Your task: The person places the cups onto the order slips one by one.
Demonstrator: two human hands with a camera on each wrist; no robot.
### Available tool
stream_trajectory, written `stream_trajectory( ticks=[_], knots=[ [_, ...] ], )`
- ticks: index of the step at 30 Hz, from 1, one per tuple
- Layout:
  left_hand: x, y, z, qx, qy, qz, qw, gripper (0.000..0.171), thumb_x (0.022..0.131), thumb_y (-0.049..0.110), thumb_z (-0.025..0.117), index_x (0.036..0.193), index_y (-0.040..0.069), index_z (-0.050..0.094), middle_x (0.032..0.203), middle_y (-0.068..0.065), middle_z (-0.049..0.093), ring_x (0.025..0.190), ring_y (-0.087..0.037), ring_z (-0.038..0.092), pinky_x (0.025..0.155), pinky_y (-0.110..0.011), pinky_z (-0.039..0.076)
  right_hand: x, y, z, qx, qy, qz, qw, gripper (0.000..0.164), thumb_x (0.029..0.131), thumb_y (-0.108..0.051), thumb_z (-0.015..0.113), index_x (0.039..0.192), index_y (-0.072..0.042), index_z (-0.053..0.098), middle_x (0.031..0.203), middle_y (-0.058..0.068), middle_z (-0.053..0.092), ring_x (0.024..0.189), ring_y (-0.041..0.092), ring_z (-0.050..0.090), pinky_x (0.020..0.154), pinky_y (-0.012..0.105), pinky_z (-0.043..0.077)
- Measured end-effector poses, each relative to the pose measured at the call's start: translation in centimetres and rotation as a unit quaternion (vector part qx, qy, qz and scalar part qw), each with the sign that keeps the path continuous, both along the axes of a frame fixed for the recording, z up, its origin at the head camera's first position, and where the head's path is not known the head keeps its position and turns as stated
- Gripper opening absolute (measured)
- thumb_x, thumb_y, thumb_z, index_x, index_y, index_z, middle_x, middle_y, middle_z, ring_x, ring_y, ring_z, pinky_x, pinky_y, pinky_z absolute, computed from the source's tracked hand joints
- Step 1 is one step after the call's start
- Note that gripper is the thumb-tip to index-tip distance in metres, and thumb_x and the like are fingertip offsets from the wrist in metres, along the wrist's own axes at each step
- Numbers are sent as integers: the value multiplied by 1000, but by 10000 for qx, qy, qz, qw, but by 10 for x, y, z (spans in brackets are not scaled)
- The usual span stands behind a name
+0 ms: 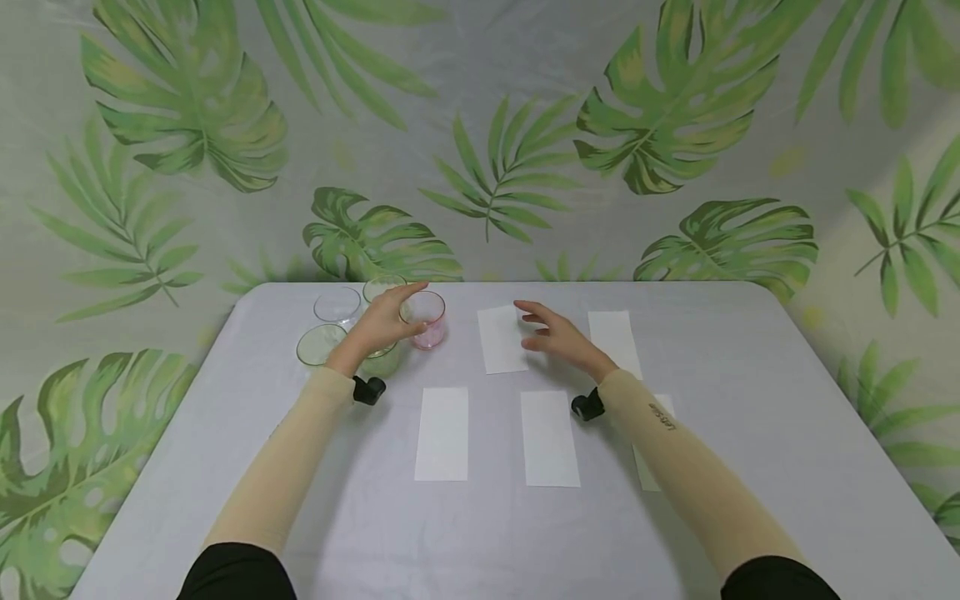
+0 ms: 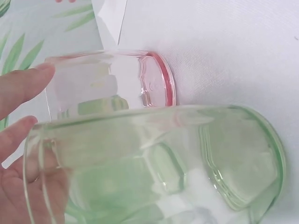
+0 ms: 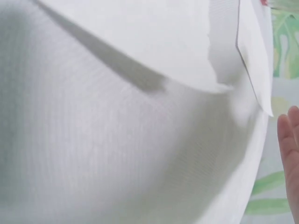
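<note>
My left hand (image 1: 386,321) reaches over a group of drinking glasses, its thumb and fingers spread at the rim of a pink glass (image 1: 430,333). In the left wrist view, a fingertip overlaps the rim of that pink glass (image 2: 159,79); whether it touches cannot be told. A green glass (image 2: 163,168) stands closer to that camera, in front of part of the hand. My right hand (image 1: 558,337) hovers by a white paper card (image 1: 501,342), fingers parted and holding nothing. Only a few of its fingers (image 3: 290,140) show in the right wrist view.
Left of the pink glass stand a clear glass (image 1: 337,308), a green-rimmed glass (image 1: 318,346) and others partly behind my hand. More white cards lie at front left (image 1: 441,435), front middle (image 1: 550,439) and back right (image 1: 613,333); my right arm partly covers another card (image 1: 647,471).
</note>
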State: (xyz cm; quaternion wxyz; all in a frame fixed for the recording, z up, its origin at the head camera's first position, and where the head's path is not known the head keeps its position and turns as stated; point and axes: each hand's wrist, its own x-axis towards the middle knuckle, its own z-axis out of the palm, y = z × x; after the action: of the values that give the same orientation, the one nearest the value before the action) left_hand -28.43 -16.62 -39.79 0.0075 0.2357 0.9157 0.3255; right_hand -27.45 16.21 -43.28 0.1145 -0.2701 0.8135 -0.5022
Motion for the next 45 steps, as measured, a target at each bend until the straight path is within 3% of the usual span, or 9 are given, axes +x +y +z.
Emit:
stream_trajectory(
  ticks=[7,12,18,25,33,45],
  knots=[
    [-1,0,1,-105,-15,-23,9999,69,82,9,75,142,-2,42,141,-20,44,131,-40,36,109,-52,25,-13,-4,-19,225,-96,-86,9997,67,88,6,63,147,1,32,151,19,30,133,37,35,107,49,33],
    [-4,1,0,-244,-68,-94,9996,70,81,10,76,141,-2,43,140,-19,47,127,-39,39,107,-50,30,-13,-7,-19,673,-287,-186,9971,68,88,6,61,148,-3,31,151,17,31,134,34,34,106,44,36],
    [-7,1,-2,-372,12,-195,9991,71,81,10,77,141,-4,43,140,-19,46,127,-39,39,107,-49,29,-14,-8,-17,1197,-463,-296,9913,70,89,1,62,150,-9,30,147,21,34,129,39,39,105,47,35],
    [-6,2,-3,-398,56,-246,9989,71,81,13,77,140,-4,43,141,-21,45,131,-37,37,112,-48,22,-16,-11,-23,1773,-249,-304,9834,69,88,-2,63,149,-7,32,152,18,29,133,37,30,109,50,26],
    [-3,5,-4,-124,-110,-196,9997,70,82,14,76,141,-3,42,141,-21,44,124,-37,44,104,-48,35,-13,-14,-24,1899,-119,-413,9809,69,87,-4,66,148,-4,34,151,19,31,136,37,25,113,49,19],
    [-1,25,-6,229,121,-193,9995,70,79,15,78,139,-3,45,137,-20,49,120,-37,48,98,-48,40,-11,-17,-26,1912,-122,-571,9798,69,88,-9,69,147,-5,35,150,17,33,134,36,28,112,48,21]
  ],
)
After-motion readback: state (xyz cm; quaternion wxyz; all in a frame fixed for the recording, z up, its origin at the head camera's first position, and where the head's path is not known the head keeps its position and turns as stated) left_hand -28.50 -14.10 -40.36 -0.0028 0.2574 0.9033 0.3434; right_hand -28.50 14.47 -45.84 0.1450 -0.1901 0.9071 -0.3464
